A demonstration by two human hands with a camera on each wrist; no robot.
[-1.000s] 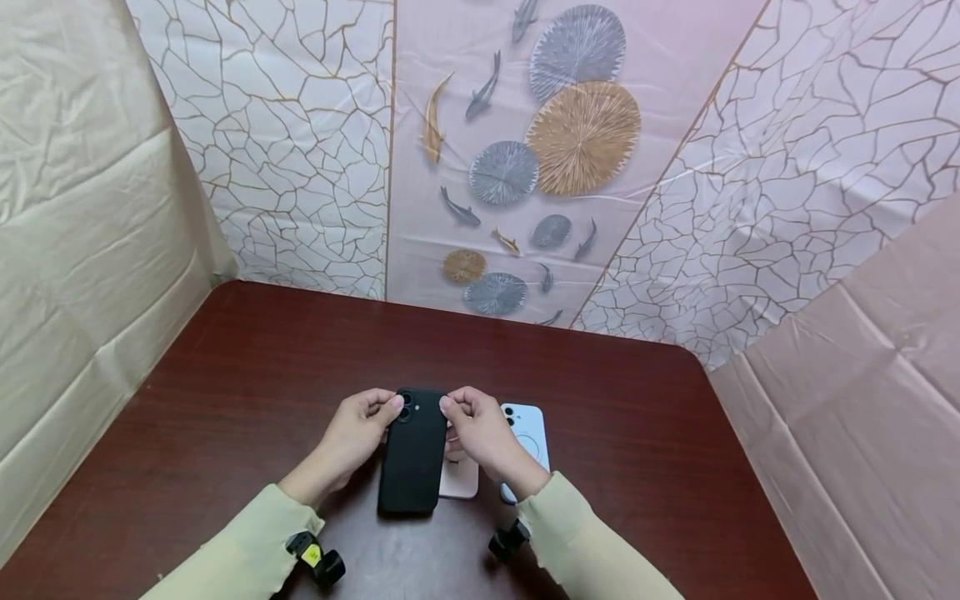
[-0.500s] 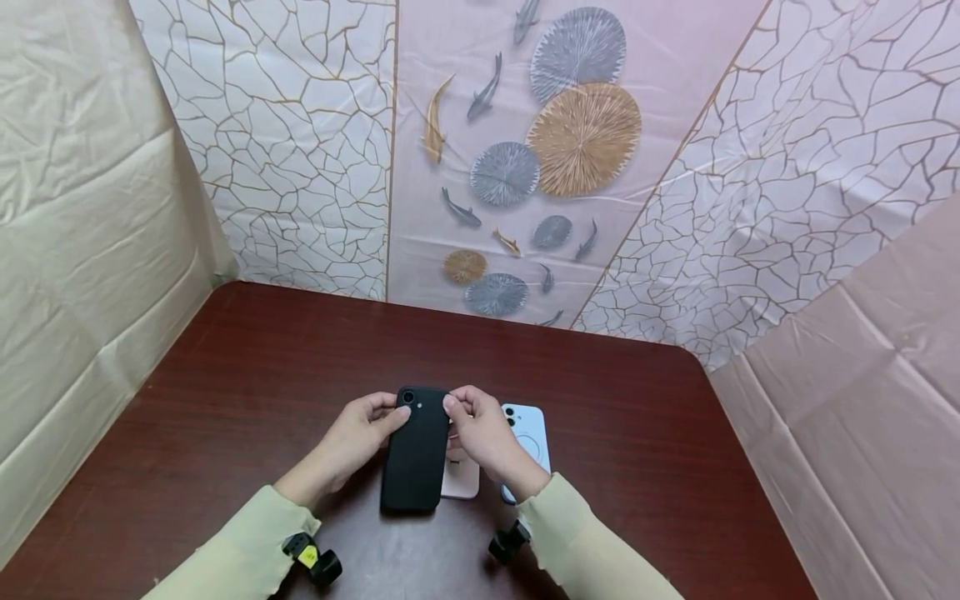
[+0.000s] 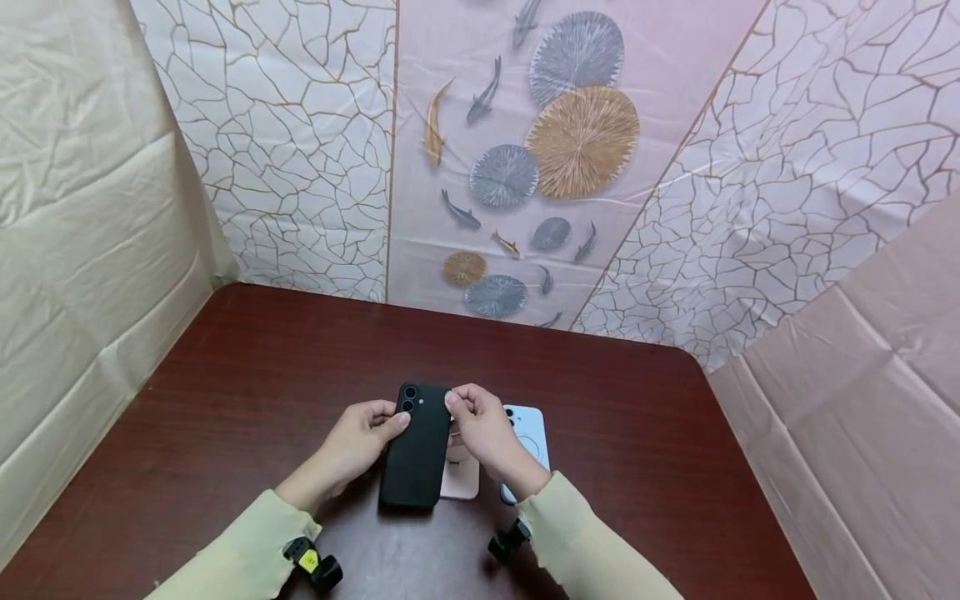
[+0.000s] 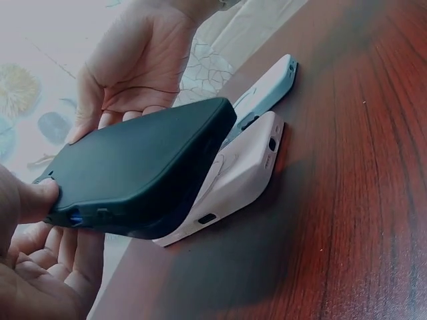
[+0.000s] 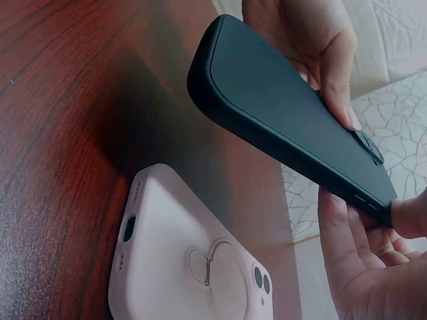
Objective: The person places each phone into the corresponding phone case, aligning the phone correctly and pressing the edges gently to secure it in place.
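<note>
A phone in a matte black case (image 3: 415, 454) is held back side up above the table, its camera end away from me. My left hand (image 3: 352, 442) pinches its upper left edge, thumb on the back just below the camera lenses. At the top right corner, my right hand (image 3: 483, 427) grips it between thumb and fingers. Seen from the left wrist, the black case (image 4: 140, 160) tilts, with a bit of blue in a side cutout. Partly hidden under the right hand lies a pink phone case (image 5: 193, 253) with a ring on its back.
Right of the pink case lies a pale blue phone case (image 3: 534, 429) with a ring outline, partly covered by the right wrist. All are over a dark reddish-brown table (image 3: 600, 400). Patterned cloth (image 3: 300, 150) hangs behind and at the sides.
Both hands keep their hold on the black-cased phone. The left thumb has slid down from the camera lenses, so both lenses now show. The phone's top end has shifted slightly up and right.
</note>
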